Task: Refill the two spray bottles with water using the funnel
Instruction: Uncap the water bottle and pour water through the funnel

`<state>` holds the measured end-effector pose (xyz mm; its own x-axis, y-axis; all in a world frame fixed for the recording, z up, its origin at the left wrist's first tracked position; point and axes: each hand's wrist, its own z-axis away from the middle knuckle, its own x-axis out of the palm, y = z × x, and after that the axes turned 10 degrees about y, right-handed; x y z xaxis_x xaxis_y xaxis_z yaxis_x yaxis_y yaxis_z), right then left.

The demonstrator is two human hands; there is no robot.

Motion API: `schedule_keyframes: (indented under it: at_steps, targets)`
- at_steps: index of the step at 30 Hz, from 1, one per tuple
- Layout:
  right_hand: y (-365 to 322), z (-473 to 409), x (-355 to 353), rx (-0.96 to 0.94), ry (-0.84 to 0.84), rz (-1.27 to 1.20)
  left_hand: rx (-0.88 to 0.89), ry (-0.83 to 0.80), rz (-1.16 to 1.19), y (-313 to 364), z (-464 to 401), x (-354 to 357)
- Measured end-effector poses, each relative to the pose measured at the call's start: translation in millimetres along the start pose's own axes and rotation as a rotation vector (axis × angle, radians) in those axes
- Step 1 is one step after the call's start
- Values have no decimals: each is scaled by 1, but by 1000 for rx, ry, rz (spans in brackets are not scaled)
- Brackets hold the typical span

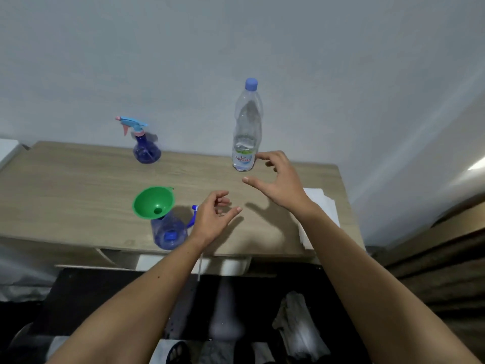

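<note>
A blue spray bottle (pixel 169 232) stands near the table's front edge with a green funnel (pixel 153 202) seated in its neck. Its blue spray head (pixel 193 218) lies just behind my left hand (pixel 214 219), which hovers open to the right of the bottle, holding nothing. A second blue spray bottle (pixel 146 151) with its light blue and pink trigger head on stands at the back left. A clear water bottle (pixel 246 127) with a blue cap, partly full, stands at the back. My right hand (pixel 278 179) is open just right of its base, fingers spread, not touching it.
The wooden table (pixel 78 185) stands against a pale wall. White paper or cloth (pixel 321 206) lies at the table's right edge, under my right forearm. Below the front edge are a dark floor and some cloth.
</note>
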<state>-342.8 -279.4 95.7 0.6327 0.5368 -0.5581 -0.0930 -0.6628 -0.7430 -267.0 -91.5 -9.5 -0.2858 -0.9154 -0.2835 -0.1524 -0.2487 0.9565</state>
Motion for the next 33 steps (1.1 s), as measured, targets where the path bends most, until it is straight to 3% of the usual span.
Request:
schedule_keyframes:
  at_steps: [12, 19, 33]
  targets:
    - [37, -146, 16, -3, 85, -27, 56, 45, -109, 30, -147, 60]
    - [48, -185, 39, 19, 65, -83, 96, 40, -85, 49, -209, 91]
    - [43, -162, 32, 18, 42, -114, 71, 50, -7, 41, -189, 87]
